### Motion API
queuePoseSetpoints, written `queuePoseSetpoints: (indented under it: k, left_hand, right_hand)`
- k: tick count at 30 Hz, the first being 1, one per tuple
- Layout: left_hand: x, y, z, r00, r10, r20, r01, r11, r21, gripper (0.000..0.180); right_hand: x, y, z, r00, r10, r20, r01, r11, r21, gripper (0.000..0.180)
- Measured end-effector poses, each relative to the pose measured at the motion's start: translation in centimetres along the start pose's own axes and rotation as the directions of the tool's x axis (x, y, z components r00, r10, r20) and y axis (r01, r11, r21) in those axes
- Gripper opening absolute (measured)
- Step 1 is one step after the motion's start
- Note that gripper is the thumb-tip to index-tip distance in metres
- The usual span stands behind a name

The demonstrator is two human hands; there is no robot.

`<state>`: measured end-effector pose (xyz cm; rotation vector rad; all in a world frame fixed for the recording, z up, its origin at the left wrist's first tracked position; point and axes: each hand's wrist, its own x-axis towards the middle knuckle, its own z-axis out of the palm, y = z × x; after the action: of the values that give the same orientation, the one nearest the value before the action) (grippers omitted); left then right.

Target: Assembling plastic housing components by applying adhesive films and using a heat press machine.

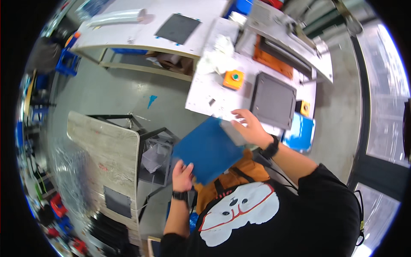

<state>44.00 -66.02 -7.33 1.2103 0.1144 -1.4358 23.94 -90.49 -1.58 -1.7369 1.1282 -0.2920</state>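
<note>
The blue sheet (208,150) is held in the air before the torso, by the near edge of the counter (198,103). Its lower left edge is gripped by the left hand (183,175); the right hand (251,128) is placed at the grey section (233,132) at the upper right, where, through blur, it cannot be told whether anything is pinched. The sheet is judged light, thin and fairly stiff, its smooth face possibly slippery and easily scratched; it would best be held by opposite edges. No label or brand can be made out on it; reddish marks on the wood-patterned board (102,141) are too small to be read.
</note>
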Motion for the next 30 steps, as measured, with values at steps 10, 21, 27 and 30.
queuePoseSetpoints:
  k: [10,21,27,30]
  left_hand:
    - [12.0,-1.9,23.1,0.894,-0.175,0.413,-0.018,0.906,0.423,0.023]
    - [18.6,-7.0,34.6,0.936,0.091,0.34,-0.323,0.605,0.727,0.033]
    - [24.7,-4.5,38.3,0.905,0.137,0.402,-0.414,0.497,0.762,0.048]
    - [26.5,-3.8,40.9,0.906,0.094,0.413,-0.397,0.531,0.749,0.056]
  right_hand:
    - [-11.3,11.2,-12.0,0.867,0.321,-0.381,-0.027,0.794,0.607,0.038]
    - [-8.3,19.2,-20.6,0.816,0.356,-0.455,-0.032,0.814,0.58,0.042]
    - [-1.6,20.2,-24.5,0.792,0.516,-0.326,-0.033,0.57,0.821,0.042]
    - [1.3,21.7,-25.3,0.762,0.519,-0.388,-0.005,0.604,0.797,0.042]
